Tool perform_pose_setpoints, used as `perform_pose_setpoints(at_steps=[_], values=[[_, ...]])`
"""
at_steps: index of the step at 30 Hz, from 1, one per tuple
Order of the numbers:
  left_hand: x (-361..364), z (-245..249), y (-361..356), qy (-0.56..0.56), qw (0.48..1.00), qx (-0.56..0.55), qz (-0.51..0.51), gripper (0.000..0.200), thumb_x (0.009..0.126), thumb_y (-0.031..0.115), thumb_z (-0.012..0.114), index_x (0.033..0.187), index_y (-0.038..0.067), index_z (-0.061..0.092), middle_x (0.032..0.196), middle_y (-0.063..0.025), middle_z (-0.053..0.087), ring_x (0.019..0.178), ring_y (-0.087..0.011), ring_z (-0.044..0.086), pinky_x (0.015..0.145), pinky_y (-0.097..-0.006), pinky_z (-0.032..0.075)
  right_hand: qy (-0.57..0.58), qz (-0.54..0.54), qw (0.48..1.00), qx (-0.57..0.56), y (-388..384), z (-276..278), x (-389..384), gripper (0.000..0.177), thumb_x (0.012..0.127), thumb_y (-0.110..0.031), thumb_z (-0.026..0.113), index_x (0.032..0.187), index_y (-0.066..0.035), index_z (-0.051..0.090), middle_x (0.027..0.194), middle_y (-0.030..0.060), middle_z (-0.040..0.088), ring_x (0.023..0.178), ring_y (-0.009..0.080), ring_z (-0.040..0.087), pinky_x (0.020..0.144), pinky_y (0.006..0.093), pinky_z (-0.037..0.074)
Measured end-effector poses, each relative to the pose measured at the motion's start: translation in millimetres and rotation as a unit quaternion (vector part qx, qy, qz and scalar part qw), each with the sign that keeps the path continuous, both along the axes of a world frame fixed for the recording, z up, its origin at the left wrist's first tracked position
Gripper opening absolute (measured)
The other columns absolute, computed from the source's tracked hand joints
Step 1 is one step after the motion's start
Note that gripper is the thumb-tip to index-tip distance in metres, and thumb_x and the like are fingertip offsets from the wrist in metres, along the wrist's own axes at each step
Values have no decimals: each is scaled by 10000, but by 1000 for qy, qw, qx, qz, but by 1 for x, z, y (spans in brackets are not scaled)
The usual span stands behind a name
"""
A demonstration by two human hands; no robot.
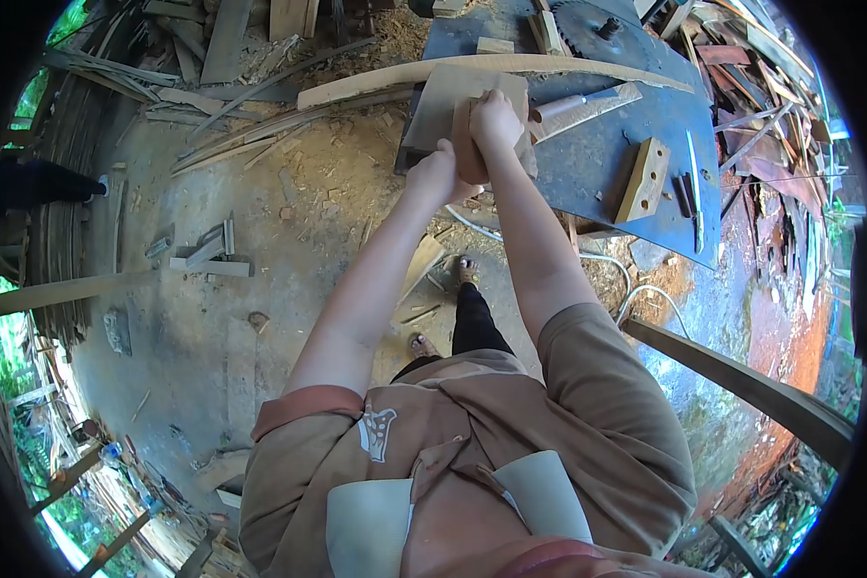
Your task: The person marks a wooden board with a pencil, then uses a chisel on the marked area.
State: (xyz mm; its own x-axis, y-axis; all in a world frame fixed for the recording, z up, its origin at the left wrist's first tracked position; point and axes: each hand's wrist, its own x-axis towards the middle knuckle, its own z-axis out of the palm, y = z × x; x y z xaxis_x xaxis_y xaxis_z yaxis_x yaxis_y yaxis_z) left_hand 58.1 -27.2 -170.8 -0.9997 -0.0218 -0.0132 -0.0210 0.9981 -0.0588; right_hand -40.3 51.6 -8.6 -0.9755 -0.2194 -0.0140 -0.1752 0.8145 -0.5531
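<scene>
Both my hands are closed on a reddish-brown piece of wood (466, 144) at the near left edge of the blue metal table (588, 173). My right hand (497, 122) wraps over its upper part. My left hand (433, 177) grips lower down, at its near end, with some fingers hidden underneath. Beneath and beyond the piece lies a wide grey-brown board (438, 96). A long curved plank (376, 85) crosses behind the board. Right of my right hand lie a light rounded handle (561, 106) and a flat wooden strip (602, 104).
A toothed circular saw blade (580, 31) sits at the table's far side. A wooden block with holes (643, 180) and a long thin tool (695, 193) lie on the right. Offcuts (210, 252) and sawdust cover the floor. Another person's dark-clothed leg (43, 185) shows at left.
</scene>
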Motion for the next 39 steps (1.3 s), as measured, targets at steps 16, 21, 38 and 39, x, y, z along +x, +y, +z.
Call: perform_pose_setpoints(at_steps=[16, 21, 38, 39], values=[[-108, 182, -18, -80, 914, 305, 256, 718, 571, 403, 739, 992, -53, 379, 921, -258, 586, 884, -352, 584, 764, -376, 469, -17, 28, 999, 17, -62, -4, -138, 304, 819, -271, 392, 1005, -89, 548, 1031, 116, 588, 914, 290, 592, 817, 489, 361], [-85, 175, -2, -70, 918, 306, 242, 727, 567, 406, 750, 983, -52, 368, 905, -262, 588, 888, -352, 585, 766, -391, 470, -4, 27, 999, 22, -41, -6, -116, 324, 835, -297, 371, 1012, -84, 539, 1040, 135, 580, 922, 312, 582, 797, 494, 378], [-19, 123, 58, -47, 957, 205, 199, 393, 726, 336, 571, 869, -13, 463, 793, -166, 618, 763, -286, 630, 658, -423, 496, 4, 20, 1000, 20, 27, 0, -33, 352, 863, -314, 336, 1045, -78, 522, 1060, 150, 570, 938, 334, 565, 798, 482, 406], [-22, 151, 57, -49, 944, 246, 215, 522, 643, 358, 664, 901, -18, 411, 808, -201, 615, 792, -314, 621, 690, -414, 498, 21, 15, 1000, 14, 23, -3, -42, 327, 846, -296, 360, 1008, -74, 537, 1042, 142, 579, 909, 319, 581, 781, 473, 405]])
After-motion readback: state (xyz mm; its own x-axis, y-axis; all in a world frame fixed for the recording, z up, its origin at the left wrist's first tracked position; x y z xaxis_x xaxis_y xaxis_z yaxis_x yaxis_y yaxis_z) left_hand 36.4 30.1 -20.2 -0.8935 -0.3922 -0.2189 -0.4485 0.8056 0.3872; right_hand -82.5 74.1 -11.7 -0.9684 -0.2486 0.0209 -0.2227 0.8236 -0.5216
